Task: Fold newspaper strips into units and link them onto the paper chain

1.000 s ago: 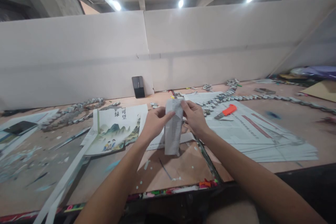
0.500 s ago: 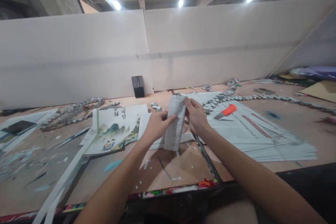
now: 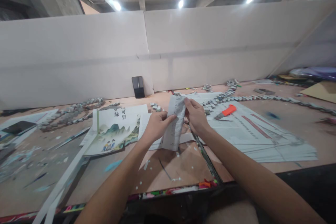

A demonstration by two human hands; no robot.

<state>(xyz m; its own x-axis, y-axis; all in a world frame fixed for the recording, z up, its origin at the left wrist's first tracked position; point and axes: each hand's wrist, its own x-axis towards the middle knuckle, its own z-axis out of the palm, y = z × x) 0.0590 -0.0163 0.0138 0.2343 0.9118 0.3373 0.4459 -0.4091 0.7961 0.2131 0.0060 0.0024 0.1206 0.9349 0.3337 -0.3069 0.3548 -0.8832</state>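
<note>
A strip of printed paper (image 3: 173, 126), seemingly folded lengthwise, is held upright above the table. My left hand (image 3: 157, 125) pinches its left side with the thumb lying across the front. On the upper right edge, the thumb and fingers of my right hand (image 3: 195, 113) are closed. Loose paper lies beneath the strip. To the right of my right hand, an orange utility knife (image 3: 225, 111) with its blade out rests on a stack of printed sheets (image 3: 249, 134). Left of my left hand is a booklet (image 3: 115, 131) with a mountain drawing on its cover.
A phone (image 3: 138, 86) leans on the white partition (image 3: 78, 56). Folded-paper chains (image 3: 270, 97) stretch across the right side, with another chain (image 3: 76, 110) at left. A dark device (image 3: 19, 127) lies far left. Long white strips (image 3: 61, 178) hang over the front edge near my left forearm.
The lower end of the paper strip has shifted slightly left. Both hands keep their hold in nearly the same place.
</note>
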